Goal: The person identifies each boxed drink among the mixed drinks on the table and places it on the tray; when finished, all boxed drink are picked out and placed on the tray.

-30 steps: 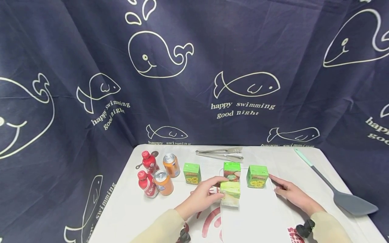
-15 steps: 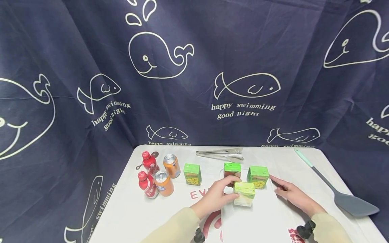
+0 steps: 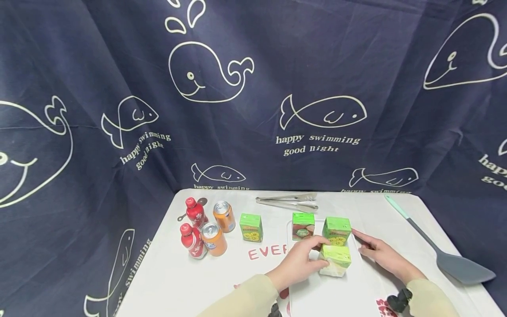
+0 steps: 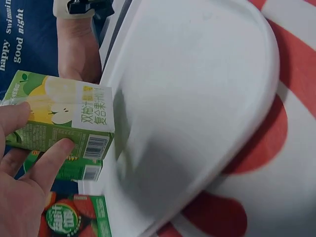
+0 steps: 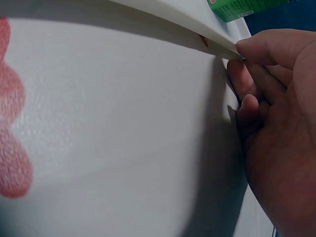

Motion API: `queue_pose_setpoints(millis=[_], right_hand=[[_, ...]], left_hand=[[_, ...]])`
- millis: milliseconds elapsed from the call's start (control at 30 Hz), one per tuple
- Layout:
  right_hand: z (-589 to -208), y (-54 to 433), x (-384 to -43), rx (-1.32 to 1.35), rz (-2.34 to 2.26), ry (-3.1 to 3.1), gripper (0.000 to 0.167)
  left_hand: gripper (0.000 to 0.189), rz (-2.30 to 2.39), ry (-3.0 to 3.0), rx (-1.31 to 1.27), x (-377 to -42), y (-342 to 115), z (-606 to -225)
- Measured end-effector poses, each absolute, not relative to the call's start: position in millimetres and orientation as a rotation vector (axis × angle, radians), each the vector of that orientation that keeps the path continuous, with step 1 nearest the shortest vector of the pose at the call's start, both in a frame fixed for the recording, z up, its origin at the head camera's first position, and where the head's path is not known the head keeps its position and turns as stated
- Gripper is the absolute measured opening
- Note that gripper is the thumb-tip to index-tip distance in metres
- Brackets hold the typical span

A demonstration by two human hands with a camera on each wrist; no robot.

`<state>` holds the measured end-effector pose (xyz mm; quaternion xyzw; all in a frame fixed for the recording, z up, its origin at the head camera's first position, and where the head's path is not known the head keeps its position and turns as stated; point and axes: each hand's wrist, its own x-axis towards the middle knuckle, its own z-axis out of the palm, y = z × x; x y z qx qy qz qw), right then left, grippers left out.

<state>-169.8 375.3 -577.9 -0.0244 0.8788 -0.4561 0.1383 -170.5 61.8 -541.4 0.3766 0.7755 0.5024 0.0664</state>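
Note:
My left hand (image 3: 301,263) grips a yellow-green juice box (image 3: 335,261) upright between thumb and fingers, over the white tray (image 3: 321,296). Fruit pictures show on this box (image 4: 59,106) in the left wrist view. Just behind it on the tray stands a green juice box (image 3: 336,229) with yellow flowers, partly covered. A green and brown juice box (image 3: 303,226) is to its left, at the tray's far end. At the tray's right edge, my right hand (image 3: 386,256) pinches the rim (image 5: 217,42), thumb above and fingers below.
Another green juice box (image 3: 251,228) stands left of the tray. Further left are two orange cans (image 3: 214,240), two red bottles (image 3: 192,241) and a spoon (image 3: 202,201). Metal tongs (image 3: 287,202) lie at the back. A grey spatula (image 3: 463,266) lies on the right.
My left hand has carried the yellow-green juice box to the right, from in front of the brown box to in front of the flowered one. The right hand has stayed at the tray's edge.

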Motion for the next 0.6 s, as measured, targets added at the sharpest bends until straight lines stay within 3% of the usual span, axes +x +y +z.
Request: queue_pose_setpoints(millis=[600], right_hand=[[-579.4, 376.1, -171.8, -0.023, -1.328, 2.504, 0.069]], left_hand=[[0.044, 1.478, 2.355, 1.14, -158.4, 84.1, -548.5]])
